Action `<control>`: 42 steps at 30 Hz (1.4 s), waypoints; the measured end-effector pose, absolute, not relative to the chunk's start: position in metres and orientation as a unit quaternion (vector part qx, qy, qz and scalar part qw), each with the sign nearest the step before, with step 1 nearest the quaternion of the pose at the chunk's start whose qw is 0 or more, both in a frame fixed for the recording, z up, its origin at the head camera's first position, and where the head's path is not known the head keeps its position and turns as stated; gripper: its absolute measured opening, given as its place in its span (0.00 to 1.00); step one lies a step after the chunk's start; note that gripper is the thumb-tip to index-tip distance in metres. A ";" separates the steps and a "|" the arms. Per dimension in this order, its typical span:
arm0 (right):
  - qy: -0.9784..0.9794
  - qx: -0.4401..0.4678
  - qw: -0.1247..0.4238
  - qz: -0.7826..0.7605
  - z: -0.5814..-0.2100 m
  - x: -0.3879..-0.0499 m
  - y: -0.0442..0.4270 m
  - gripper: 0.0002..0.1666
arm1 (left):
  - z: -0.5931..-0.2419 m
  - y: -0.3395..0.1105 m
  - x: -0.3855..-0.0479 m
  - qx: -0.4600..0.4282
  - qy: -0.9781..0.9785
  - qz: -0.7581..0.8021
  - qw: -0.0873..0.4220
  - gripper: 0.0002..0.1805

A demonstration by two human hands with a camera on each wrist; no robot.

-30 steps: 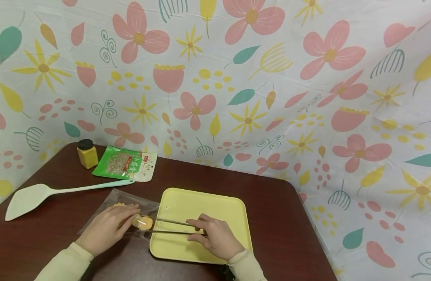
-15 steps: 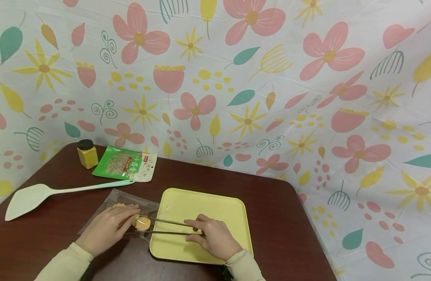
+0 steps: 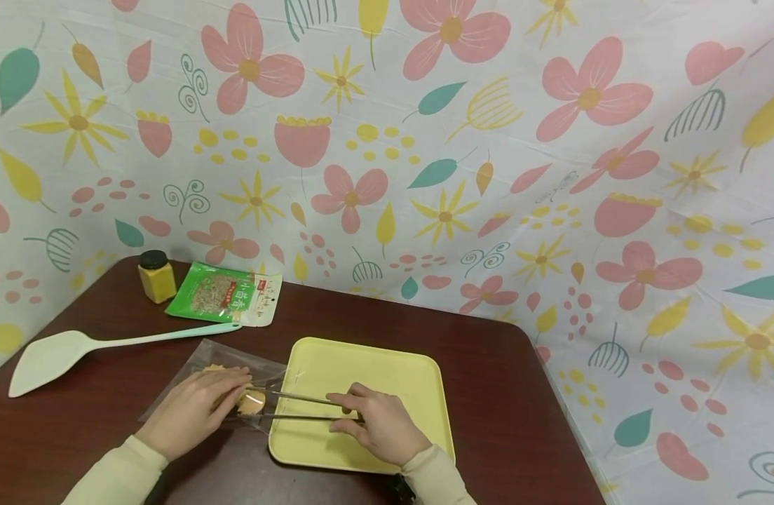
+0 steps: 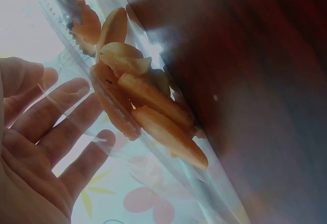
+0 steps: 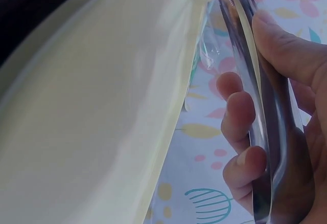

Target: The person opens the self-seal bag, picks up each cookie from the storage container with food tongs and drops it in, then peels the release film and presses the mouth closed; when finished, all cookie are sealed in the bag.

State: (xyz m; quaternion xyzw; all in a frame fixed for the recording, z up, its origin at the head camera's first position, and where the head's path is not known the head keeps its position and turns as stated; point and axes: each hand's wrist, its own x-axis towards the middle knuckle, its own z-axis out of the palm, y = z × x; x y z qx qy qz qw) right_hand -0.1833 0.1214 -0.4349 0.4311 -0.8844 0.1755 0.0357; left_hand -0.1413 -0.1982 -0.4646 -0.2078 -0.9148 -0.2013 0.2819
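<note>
My left hand (image 3: 198, 403) lies over a clear plastic bag (image 3: 202, 355) on the dark table. In the left wrist view, its thumb and forefinger pinch the film while the other fingers spread along the outside. Several orange-tan slices (image 4: 156, 101), of a food I cannot identify, sit in the bag. Metal tongs (image 3: 308, 418) are gripped by my right hand (image 3: 387, 424), thumb on one arm and fingers on the other. Their serrated tips reach into the bag's mouth, on either side of a round orange slice (image 3: 251, 402); contact is unclear.
A yellow tray (image 3: 374, 361) sits under the tongs, overlapped by the bag's mouth. Farther back are a pale spatula (image 3: 52, 361), a green seasoning pouch (image 3: 200, 294) and a black-lidded yellow jar (image 3: 157, 280). A floral cloth (image 3: 387, 140) hangs behind the table (image 3: 488, 386).
My right hand and the tongs have shifted slightly left, farther into the bag. The round slice between the tips has moved left with them. My left hand stays in place.
</note>
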 end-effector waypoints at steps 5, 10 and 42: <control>-0.883 0.433 0.035 0.179 -0.434 -0.184 0.120 0.24 | -0.465 -0.198 -0.142 -0.207 -0.916 -0.199 0.281 0.15; -0.881 0.437 0.042 0.176 -0.434 -0.184 0.118 0.24 | -0.464 -0.198 -0.141 -0.208 -0.916 -0.199 0.281 0.15; -0.879 0.442 0.023 0.180 -0.435 -0.189 0.098 0.25 | -0.463 -0.198 -0.139 -0.202 -0.919 -0.205 0.268 0.16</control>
